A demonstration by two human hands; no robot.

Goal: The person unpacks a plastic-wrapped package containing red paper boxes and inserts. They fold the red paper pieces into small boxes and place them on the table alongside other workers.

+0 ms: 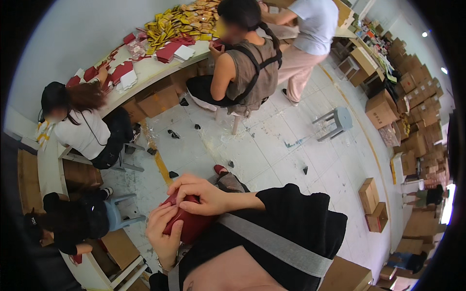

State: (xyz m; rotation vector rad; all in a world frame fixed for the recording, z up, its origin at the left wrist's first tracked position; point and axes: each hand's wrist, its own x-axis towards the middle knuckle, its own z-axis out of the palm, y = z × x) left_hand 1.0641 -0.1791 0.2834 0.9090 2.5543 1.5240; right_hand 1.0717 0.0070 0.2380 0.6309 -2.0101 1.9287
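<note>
Close in front of my body I hold a dark red, smooth packet; whether it is a pouch or a soft box I cannot make out. My left hand wraps its left side, thumb lying across the front. From above, my right hand pinches its upper edge with bent fingers. Both hands' fingertips come together at the top of the packet, where they partly cover it. Below it, my black top and a grey strap fill the view.
A long white table along the wall bears a heap of yellow sachets and red-and-white cards. Several people sit or stand working there. A grey stool stands on the tiled floor among dark scraps. Cardboard boxes line the right.
</note>
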